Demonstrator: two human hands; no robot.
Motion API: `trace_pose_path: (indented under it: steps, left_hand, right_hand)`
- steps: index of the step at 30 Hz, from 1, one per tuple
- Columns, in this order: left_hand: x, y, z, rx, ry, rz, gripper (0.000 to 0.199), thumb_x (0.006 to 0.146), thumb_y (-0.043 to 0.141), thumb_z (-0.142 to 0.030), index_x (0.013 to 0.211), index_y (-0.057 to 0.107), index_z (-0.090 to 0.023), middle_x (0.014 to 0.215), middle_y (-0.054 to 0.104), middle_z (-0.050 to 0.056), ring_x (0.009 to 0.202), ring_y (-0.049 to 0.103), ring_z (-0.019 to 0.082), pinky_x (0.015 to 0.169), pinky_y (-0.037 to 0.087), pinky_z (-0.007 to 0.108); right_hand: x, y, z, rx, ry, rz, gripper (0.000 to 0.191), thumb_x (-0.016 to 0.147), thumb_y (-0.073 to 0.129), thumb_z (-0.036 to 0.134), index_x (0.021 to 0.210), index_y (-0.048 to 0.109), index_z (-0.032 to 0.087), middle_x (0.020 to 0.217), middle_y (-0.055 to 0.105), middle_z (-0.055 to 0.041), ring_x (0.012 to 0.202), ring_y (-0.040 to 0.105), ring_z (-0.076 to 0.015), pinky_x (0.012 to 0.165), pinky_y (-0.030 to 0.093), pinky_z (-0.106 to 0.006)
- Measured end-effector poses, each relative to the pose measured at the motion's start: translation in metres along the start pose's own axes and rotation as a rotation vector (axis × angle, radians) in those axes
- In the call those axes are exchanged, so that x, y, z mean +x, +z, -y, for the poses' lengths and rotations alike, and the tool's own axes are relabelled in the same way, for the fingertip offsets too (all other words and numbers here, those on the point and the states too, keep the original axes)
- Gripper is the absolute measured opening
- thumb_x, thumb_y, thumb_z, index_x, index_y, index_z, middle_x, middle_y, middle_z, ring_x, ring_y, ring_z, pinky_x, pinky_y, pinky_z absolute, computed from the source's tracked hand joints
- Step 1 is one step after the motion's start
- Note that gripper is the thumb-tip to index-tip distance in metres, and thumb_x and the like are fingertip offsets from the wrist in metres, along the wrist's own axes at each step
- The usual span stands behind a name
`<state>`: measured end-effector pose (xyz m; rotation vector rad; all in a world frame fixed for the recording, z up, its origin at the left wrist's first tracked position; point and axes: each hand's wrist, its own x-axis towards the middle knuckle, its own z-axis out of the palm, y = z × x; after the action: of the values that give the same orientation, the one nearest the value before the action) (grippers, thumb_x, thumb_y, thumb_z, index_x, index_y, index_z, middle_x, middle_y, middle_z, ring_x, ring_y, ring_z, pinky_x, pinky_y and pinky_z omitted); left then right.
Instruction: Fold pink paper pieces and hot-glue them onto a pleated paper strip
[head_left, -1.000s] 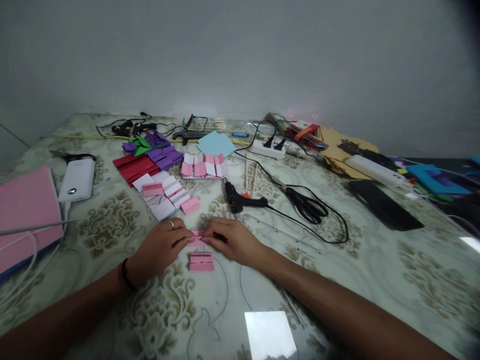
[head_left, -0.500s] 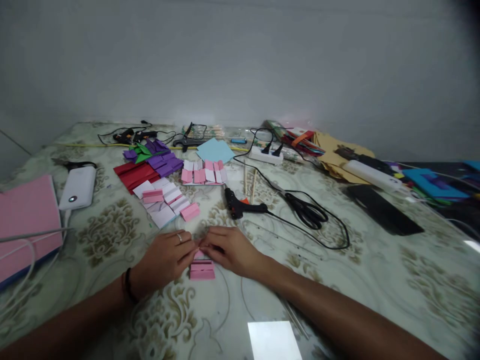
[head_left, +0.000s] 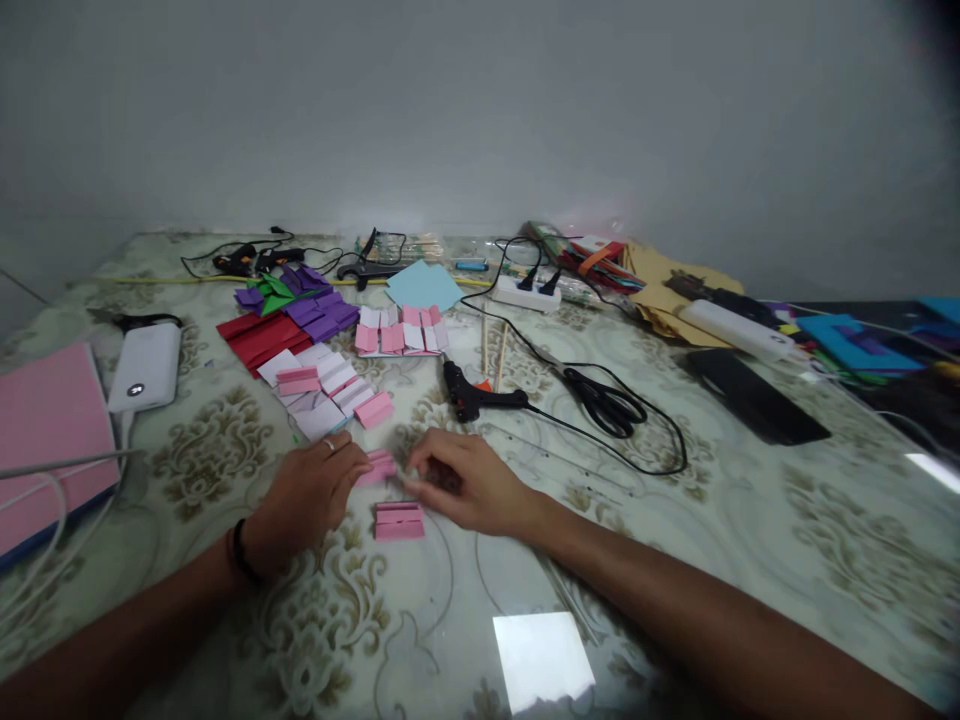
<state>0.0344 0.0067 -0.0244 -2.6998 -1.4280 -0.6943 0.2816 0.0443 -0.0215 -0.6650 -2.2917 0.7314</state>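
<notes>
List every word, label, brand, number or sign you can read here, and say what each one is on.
No text reads clearly anywhere.
White power bank: a round mark on its face, too small to read.
Long white device at the right: a small round mark, also unreadable.
Clear plastic packaging at the back: any print is too blurred to read.
Pink folded paper near the hands: no writing can be made out.

The left hand (head_left: 309,492) wears a silvery ring (head_left: 330,445) on one finger, and a dark, narrow band (head_left: 241,552) circles that wrist; the right hand (head_left: 474,482) and its forearm are bare, unsleeved.
</notes>
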Motion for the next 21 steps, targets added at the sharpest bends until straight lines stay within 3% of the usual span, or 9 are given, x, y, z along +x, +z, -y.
trace_pose_path:
  steps: [4, 6, 8, 12, 16, 21]
  left_hand:
    - [0.001, 0.0, 0.002, 0.017, -0.125, 0.029, 0.019, 0.097, 0.054, -0.021, 0.078, 0.055, -0.019, 0.075, 0.059, 0.0, 0.07, 0.058, 0.014, 0.066, 0.042, 0.028]
    - [0.002, 0.0, 0.001, -0.016, -0.154, 0.027, 0.01, 0.095, 0.053, -0.017, 0.086, 0.058, -0.02, 0.083, 0.061, 0.001, 0.078, 0.061, 0.015, 0.072, 0.046, 0.028]
    - [0.003, -0.002, 0.0, -0.051, -0.153, -0.022, 0.011, 0.094, 0.052, -0.015, 0.099, 0.061, -0.02, 0.096, 0.063, 0.003, 0.092, 0.063, 0.017, 0.083, 0.05, 0.029]
    - [0.004, -0.01, -0.005, -0.128, -0.067, -0.114, 0.015, 0.097, 0.055, -0.02, 0.11, 0.063, -0.02, 0.107, 0.063, 0.005, 0.104, 0.061, 0.018, 0.095, 0.053, 0.031]
    - [0.002, -0.011, -0.01, -0.228, 0.071, -0.003, 0.014, 0.095, 0.06, -0.022, 0.109, 0.063, -0.02, 0.106, 0.07, 0.004, 0.102, 0.065, 0.016, 0.094, 0.055, 0.031]
    - [0.0, -0.003, -0.009, -0.188, 0.105, 0.06, 0.017, 0.099, 0.05, -0.013, 0.107, 0.064, -0.021, 0.098, 0.073, 0.001, 0.094, 0.068, 0.014, 0.085, 0.054, 0.027]
  right_hand:
    - [-0.002, -0.004, 0.009, -0.033, -0.146, 0.236, 0.046, 0.086, 0.074, 0.054, 0.113, 0.063, 0.018, 0.107, 0.068, -0.0076, 0.096, 0.064, -0.0177, 0.083, 0.051, -0.028]
    - [-0.003, -0.002, 0.01, -0.069, -0.165, 0.291, 0.036, 0.09, 0.072, 0.045, 0.113, 0.065, 0.018, 0.108, 0.068, -0.0073, 0.098, 0.064, -0.0179, 0.087, 0.052, -0.03]
    - [-0.003, 0.001, 0.008, -0.089, -0.145, 0.278, 0.018, 0.097, 0.062, 0.032, 0.108, 0.067, 0.019, 0.101, 0.068, -0.0058, 0.093, 0.063, -0.016, 0.085, 0.052, -0.028]
    - [-0.004, 0.005, 0.002, -0.066, -0.062, 0.21, 0.017, 0.103, 0.053, 0.025, 0.104, 0.068, 0.019, 0.096, 0.069, -0.0057, 0.09, 0.064, -0.0142, 0.08, 0.052, -0.025]
    - [-0.005, 0.008, -0.002, -0.02, -0.052, 0.133, 0.016, 0.103, 0.052, 0.023, 0.108, 0.066, 0.018, 0.101, 0.07, -0.0072, 0.093, 0.064, -0.0145, 0.082, 0.053, -0.026]
    - [-0.004, 0.01, -0.008, -0.03, -0.066, 0.091, 0.016, 0.102, 0.048, 0.017, 0.111, 0.061, 0.019, 0.106, 0.069, -0.0079, 0.096, 0.064, -0.015, 0.085, 0.054, -0.026]
